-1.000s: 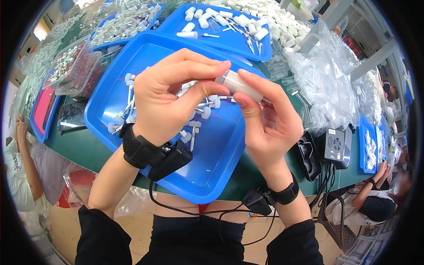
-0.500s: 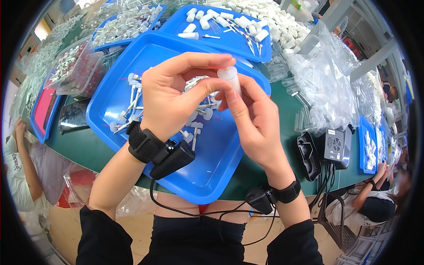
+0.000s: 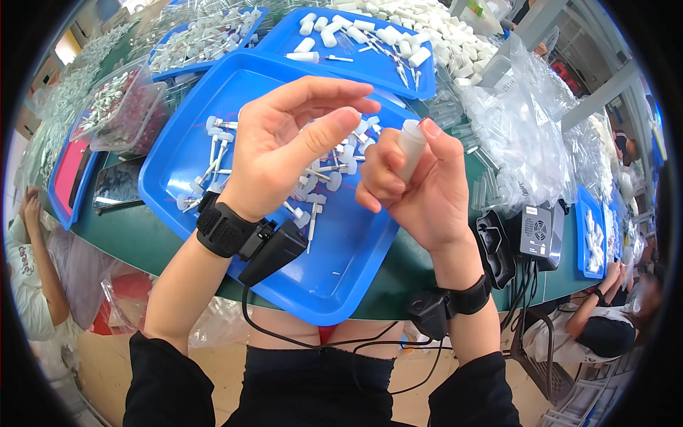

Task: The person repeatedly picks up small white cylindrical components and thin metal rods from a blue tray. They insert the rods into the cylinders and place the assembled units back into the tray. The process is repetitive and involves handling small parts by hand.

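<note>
A large blue plastic tray lies on the dark green tabletop directly under both raised hands, its floor scattered with small white capped plastic pins lying every which way; farther off and to the right sits a second blue tray heaped with white tubes and more pins. Above the near tray, the right hand is clenched around a small white cylindrical plastic tube, fingers wrapped about its lower part, thumb side against its left flank and a red-nailed fingertip lying along its upper right. The tube's long axis stands nearly upright, leaning slightly to the far right, and its top end pokes clear above the fist. The left hand hovers just to the left of the tube, nearer to it than to anything in the tray, its thumb pointing right toward the tube's top and its forefinger arched over, the two apart with nothing visible between them, so its grip reads as released. Both wrists wear black bands, and the forearms rise steeply from the near edge with the palms turned inward to face each other.
</note>
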{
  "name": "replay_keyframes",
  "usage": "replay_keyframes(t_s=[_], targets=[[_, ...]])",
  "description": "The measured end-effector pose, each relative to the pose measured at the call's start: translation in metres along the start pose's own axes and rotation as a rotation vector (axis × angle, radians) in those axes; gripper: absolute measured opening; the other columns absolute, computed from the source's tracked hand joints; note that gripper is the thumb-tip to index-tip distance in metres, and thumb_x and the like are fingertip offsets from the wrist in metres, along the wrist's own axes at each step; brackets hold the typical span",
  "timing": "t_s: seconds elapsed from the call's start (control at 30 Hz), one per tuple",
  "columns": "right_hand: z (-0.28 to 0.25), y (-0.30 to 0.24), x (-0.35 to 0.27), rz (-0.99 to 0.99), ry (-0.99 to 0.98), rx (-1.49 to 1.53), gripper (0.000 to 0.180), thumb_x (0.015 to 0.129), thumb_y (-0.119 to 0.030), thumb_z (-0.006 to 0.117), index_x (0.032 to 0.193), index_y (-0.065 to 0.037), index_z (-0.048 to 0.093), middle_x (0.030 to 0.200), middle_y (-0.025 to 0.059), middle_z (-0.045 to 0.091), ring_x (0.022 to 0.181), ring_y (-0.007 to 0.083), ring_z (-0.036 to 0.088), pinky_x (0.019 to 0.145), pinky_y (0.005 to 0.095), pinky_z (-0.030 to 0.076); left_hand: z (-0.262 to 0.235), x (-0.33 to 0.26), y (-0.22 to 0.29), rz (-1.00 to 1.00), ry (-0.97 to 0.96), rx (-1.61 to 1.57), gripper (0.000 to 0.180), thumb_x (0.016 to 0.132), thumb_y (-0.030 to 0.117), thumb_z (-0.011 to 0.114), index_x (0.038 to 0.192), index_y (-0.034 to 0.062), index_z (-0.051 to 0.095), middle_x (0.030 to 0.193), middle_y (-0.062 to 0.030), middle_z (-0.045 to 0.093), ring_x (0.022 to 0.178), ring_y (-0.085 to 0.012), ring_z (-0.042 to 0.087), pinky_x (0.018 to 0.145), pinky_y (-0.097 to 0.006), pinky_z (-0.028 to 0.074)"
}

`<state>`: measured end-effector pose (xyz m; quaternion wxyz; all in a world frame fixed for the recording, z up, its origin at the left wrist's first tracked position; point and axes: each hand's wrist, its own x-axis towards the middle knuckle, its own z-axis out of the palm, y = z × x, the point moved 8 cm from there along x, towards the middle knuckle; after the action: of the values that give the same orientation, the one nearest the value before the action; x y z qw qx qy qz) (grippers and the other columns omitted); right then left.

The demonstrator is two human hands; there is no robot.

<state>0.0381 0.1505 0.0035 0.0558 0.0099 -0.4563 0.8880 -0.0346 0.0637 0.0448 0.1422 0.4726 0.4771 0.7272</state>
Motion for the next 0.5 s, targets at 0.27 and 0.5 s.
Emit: replay_keyframes(t_s=[0.27, 0.5], targets=[[0.0039, 0.0014, 0.0004, 0.016, -0.006, 0.085, 0.045, 0.089, -0.051, 0.028, 0.066, -0.013, 0.037, 0.056, -0.0015, 0.033, 0.051, 0.0120, 0.031, 0.054, 0.0304, 0.036, -0.0026, -0.0009, -0.0029, -0.036, 0.008, -0.005, 0.024, 0.086, 0.012, 0.057, 0.104, -0.0042, 0.059, 0.095, -0.0132, 0.063, 0.091, -0.0171, 0.060, 0.082, -0.029, 0.045], [-0.0042, 0.0039, 0.0020, 0.058, -0.019, 0.102, 0.048, 0.087, -0.052, 0.030, 0.066, -0.010, 0.040, 0.055, 0.0004, 0.035, 0.049, 0.0118, 0.033, 0.051, 0.0298, 0.040, -0.0024, -0.0009, -0.0032, -0.054, -0.008, 0.005, 0.026, 0.086, 0.012, 0.057, 0.106, -0.0037, 0.057, 0.093, -0.0120, 0.063, 0.088, -0.0150, 0.060, 0.078, -0.027, 0.045]])
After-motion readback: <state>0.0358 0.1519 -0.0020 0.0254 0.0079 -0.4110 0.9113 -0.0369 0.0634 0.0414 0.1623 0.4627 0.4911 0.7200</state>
